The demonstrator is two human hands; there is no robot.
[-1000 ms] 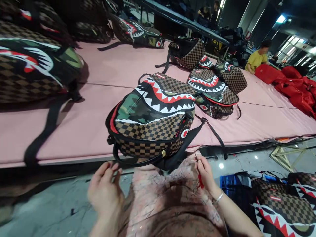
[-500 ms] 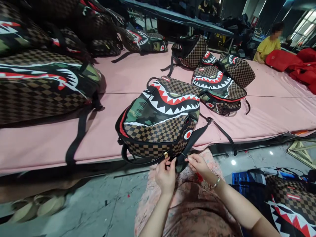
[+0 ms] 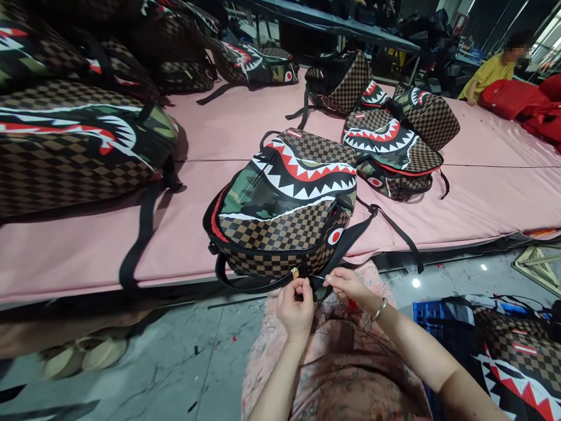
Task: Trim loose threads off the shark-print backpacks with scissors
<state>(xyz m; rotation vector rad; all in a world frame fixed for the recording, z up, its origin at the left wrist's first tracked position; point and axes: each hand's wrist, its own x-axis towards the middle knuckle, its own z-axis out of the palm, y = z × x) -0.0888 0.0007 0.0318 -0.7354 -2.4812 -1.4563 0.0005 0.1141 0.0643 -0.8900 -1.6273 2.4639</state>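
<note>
A checkered brown backpack (image 3: 280, 234) with a printed shark mouth and camouflage lies at the front edge of the pink table. A small gold-coloured metal piece (image 3: 295, 272) shows at its near side, by a black strap loop. Just below that piece, my left hand (image 3: 295, 307) is closed in a pinch; what lies between its fingertips is too small to make out. To its right, my right hand (image 3: 349, 286) pinches a thin, light strand (image 3: 317, 277) that stretches toward the left fingertips. A black shoulder strap (image 3: 350, 237) hangs beside my right hand.
The pink table (image 3: 228, 126) bears several similar backpacks, with a large one (image 3: 79, 158) at left. More bags (image 3: 521, 351) lie low at right, near a blue crate (image 3: 423, 318). A person in yellow (image 3: 491, 73) is beside red bags (image 3: 508, 98). Pale shoes (image 3: 103, 351) are under the table.
My right hand has moved slightly left, closer to my left hand, and the strand now lies more level. My left hand stays by the gold-coloured piece. The view has shifted a little.
</note>
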